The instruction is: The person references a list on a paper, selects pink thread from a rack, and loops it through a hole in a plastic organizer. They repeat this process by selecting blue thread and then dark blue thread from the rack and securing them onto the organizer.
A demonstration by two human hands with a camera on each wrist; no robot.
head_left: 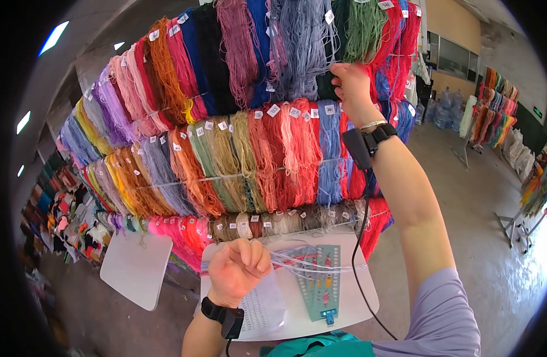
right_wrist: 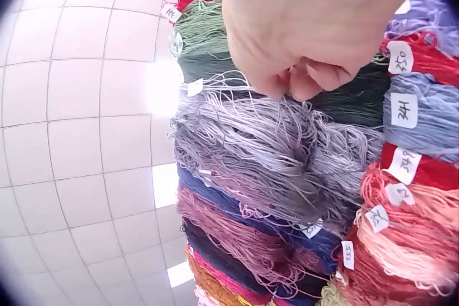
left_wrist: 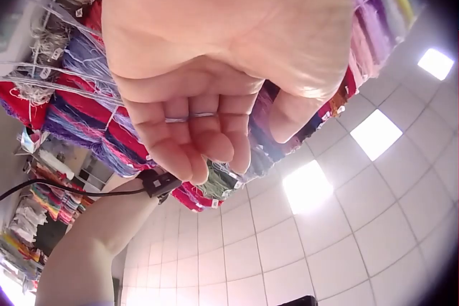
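Note:
In the head view, the left hand (head_left: 239,271) is raised palm up over the white table, fingers curled round pale lilac threads (head_left: 345,269) that stretch rightward. A thread crosses the curled fingers of the left hand (left_wrist: 215,83) in the left wrist view. The right hand (head_left: 354,92) reaches to the upper rack beside grey-blue yarn (head_left: 297,53). Close up in the right wrist view, the right hand (right_wrist: 308,26) pinches at the top edge of the grey-blue yarn (right_wrist: 265,141); its fingertips are partly hidden. Dark green yarn (right_wrist: 351,98) hangs behind it.
Tagged skeins (head_left: 220,160) hang in tiers across the rack. On the white table (head_left: 357,297) lie a green board (head_left: 312,297) with a blue clip (head_left: 329,316) and a sheet in clear plastic (head_left: 264,306). A black cable (head_left: 358,256) hangs from the right wrist.

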